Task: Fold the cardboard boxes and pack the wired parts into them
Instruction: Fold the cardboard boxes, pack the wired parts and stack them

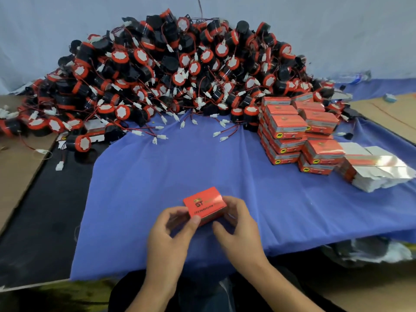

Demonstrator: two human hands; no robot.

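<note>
**While two hands grip one red box (204, 204), wired parts lie heaped behind**

Where the blue cloth (157, 188) nears its front edge, a small red cardboard box is held between both hands; whether it rests on the cloth cannot be told. The left hand (167, 235) curls thumb and fingers round the box's left end. The right hand (238, 224) curls round its right end. Along the cloth's back edge spreads a big heap of wired parts (171, 70), round, black and red, with white plugs. Toward the right edge stand stacked boxes (299, 131), closed, touching the heap. Flat unfolded boxes (378, 170) lie piled just beside them.
</note>
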